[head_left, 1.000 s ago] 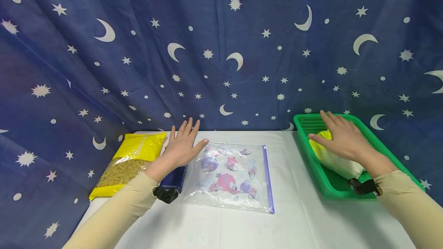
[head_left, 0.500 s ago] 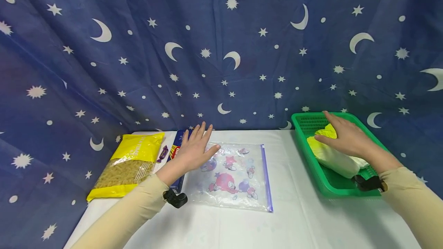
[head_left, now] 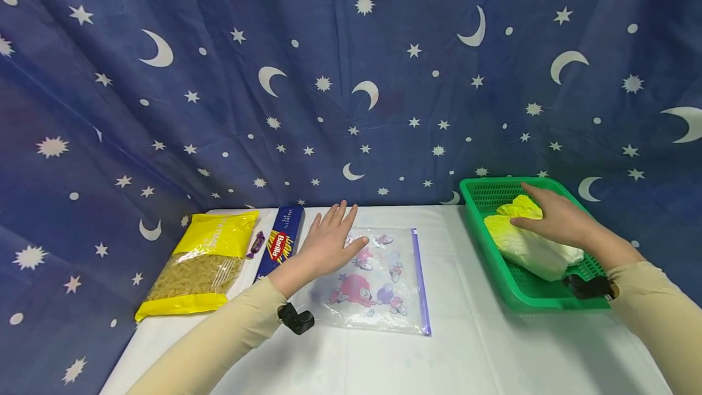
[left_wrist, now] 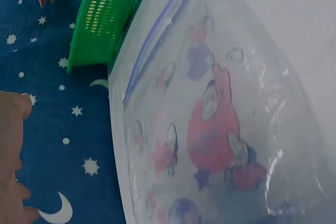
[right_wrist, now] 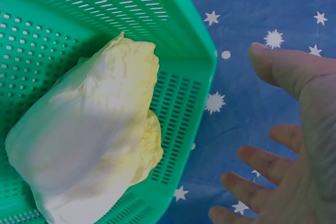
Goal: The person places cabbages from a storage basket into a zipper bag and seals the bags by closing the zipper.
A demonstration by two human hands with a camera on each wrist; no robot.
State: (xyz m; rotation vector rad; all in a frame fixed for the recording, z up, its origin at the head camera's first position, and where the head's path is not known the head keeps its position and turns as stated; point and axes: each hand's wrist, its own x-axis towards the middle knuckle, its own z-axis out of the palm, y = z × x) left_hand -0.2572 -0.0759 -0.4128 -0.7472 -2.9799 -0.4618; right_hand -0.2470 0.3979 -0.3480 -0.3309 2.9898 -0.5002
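Note:
A clear zip bag (head_left: 378,285) printed with cartoon figures and edged with a blue zip strip lies flat on the white table (head_left: 466,352). My left hand (head_left: 331,238) is spread flat over the bag's near-left corner, fingers straight. I cannot tell whether it touches the plastic. The left wrist view shows the zip bag (left_wrist: 210,129) close up. A pale napa cabbage (head_left: 528,247) lies in a green basket (head_left: 476,186) at the right. My right hand (head_left: 548,215) hovers open over the cabbage. In the right wrist view its fingers (right_wrist: 252,161) are spread, apart from the cabbage (right_wrist: 89,145).
A yellow bag of pasta (head_left: 200,261) lies at the table's left edge. Between it and the zip bag are a blue spaghetti box (head_left: 282,239) and a small purple sweet (head_left: 256,242). A star-and-moon cloth (head_left: 351,78) hangs behind.
My left hand slid right, off the spaghetti box and onto the zip bag, uncovering the box. My right hand shifted right over the cabbage.

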